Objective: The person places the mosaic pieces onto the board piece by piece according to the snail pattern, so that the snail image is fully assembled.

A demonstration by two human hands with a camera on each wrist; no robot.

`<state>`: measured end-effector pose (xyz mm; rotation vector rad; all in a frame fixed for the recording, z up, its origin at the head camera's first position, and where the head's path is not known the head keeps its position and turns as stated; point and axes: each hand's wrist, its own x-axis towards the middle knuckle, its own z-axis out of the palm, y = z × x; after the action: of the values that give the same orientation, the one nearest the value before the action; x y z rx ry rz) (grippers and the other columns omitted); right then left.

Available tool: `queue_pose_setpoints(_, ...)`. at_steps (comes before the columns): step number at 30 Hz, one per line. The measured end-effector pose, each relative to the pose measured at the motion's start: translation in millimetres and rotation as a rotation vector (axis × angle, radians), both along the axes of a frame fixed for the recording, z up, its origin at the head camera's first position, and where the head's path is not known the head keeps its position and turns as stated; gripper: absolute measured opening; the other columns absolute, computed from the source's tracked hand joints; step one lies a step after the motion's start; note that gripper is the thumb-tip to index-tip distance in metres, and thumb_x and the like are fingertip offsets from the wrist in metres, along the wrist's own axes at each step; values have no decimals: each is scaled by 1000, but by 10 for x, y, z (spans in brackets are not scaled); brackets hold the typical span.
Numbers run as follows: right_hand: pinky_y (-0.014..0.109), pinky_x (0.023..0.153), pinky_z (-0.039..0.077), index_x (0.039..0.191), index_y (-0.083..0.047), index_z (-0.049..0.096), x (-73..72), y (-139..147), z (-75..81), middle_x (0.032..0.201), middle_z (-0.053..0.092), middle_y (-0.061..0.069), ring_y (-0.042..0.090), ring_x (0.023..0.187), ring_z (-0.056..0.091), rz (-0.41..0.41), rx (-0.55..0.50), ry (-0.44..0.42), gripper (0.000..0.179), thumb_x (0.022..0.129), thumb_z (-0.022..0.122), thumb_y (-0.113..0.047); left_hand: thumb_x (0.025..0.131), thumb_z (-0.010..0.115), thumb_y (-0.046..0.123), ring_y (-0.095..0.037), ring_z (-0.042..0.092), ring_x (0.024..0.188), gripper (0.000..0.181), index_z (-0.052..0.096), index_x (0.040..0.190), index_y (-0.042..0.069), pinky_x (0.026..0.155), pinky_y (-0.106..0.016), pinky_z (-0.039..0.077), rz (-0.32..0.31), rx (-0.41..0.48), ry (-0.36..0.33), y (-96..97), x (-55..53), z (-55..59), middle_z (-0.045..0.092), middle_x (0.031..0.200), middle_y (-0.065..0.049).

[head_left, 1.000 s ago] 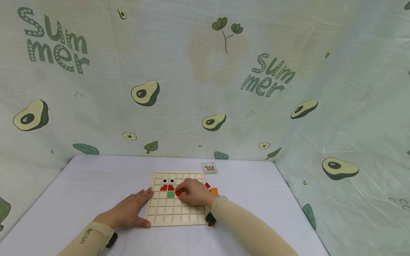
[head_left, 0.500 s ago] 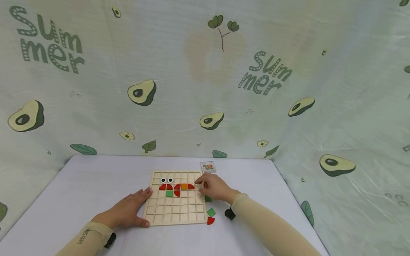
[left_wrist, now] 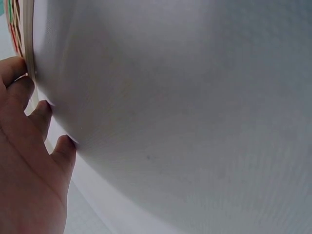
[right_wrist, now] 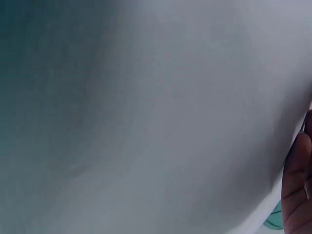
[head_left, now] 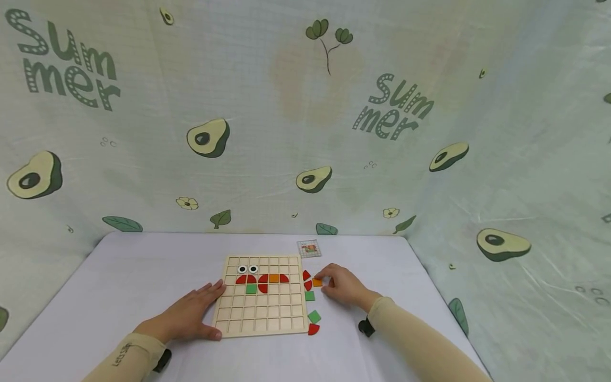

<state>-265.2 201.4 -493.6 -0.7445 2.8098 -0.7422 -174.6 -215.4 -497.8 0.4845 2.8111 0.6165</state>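
In the head view my left hand point(head_left: 191, 314) lies with fingers and thumb spread along the left edge of the wooden grid board point(head_left: 272, 313); in the left wrist view its fingertips rest by the board's side. My right hand point(head_left: 347, 286) is just right of the board, thumb and index finger pinching an orange square tile point(head_left: 317, 283) at table level. On the board sit two eye tiles point(head_left: 247, 269), several red quarter-circle tiles point(head_left: 241, 279), an orange tile point(head_left: 274, 278) and a green square tile point(head_left: 251, 289). The right wrist view shows mostly white cloth and some fingers.
Beside the board's right edge lie loose red quarter-circles point(head_left: 307, 285), two green squares point(head_left: 310, 296) and another red piece point(head_left: 313, 329). A small picture card point(head_left: 309, 248) lies behind the board's right corner. A printed cloth point(head_left: 262, 132) hangs behind the white table.
My right hand has moved from over the board out to the right, onto the loose orange tile. Red and orange tiles on the board have come into sight. My left hand stays put.
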Motion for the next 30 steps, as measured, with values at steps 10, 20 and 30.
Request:
queue_pose_setpoints(10,24,65,50,122,-20,71,-39,7,-18,115,60,-8,10,75,53,2,24,13,32,91,74,-18,60,87,60,-42,27,144,117,41,151,3,115,-63,23,8,3,-6,12,-5,-1,32,159,-14)
queue_pose_setpoints(20,26,74,51,119,-23,73,-71,-32,3,110,60,-10,11,85,53,22,58,15,27,92,73,-17,60,87,60,-42,27,144,117,41,151,3,115,-63,23,8,-2,-3,6,-5,20,31,160,-14)
queue_pose_setpoints(30,25,77,51,117,-21,74,-89,-51,-3,107,60,-10,9,85,52,52,109,61,25,92,71,-16,61,88,57,-42,27,144,116,41,151,3,115,-63,22,8,2,-22,21,-1,46,31,160,-15)
